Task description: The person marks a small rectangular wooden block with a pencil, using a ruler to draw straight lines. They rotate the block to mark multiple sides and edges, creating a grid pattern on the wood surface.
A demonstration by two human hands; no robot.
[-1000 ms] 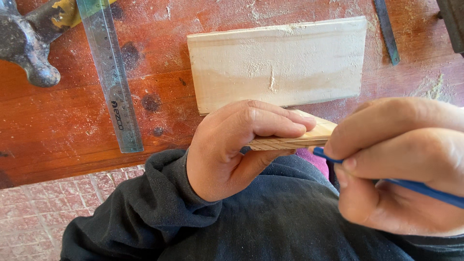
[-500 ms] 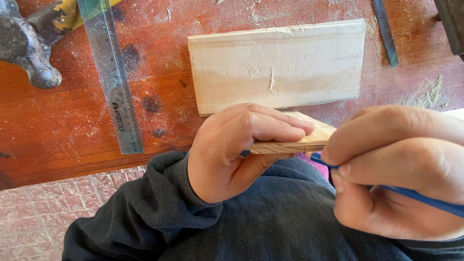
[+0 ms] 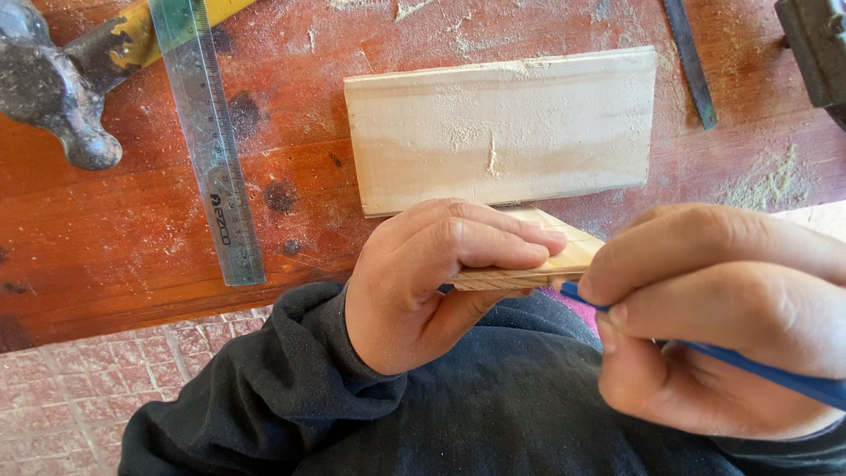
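— What is the left hand [image 3: 423, 282] gripping?

— It is pinching a small wood piece [image 3: 551, 260]; the fingers are lying pressed together across its top face and the thumb is pushing up from beneath; the piece is pale, thin and flat, with grain lines showing along the edge facing the camera, and its far corner is looking cut at a slant

— Which way is it pointing?

— Its long axis is running from about nine o'clock to three o'clock, tipping slightly up toward two; the free end is pointing at the right hand [image 3: 714, 317]; it is hovering over the person's dark sleeve [image 3: 264, 388], just off the near edge of the red workbench [image 3: 115, 247]

— And the right hand?

— It is curling tightly around a blue pencil [image 3: 767, 375], fingers closed on the shaft; the tip is sitting at the piece's right end; whether it is touching I cannot tell

— What else is lying there?

— A larger pale board [image 3: 502, 128] at twelve o'clock from the left hand, dusted with sawdust; a clear ruler [image 3: 207, 141] at ten o'clock; a dark metal tool [image 3: 53, 88] beyond it at the far left
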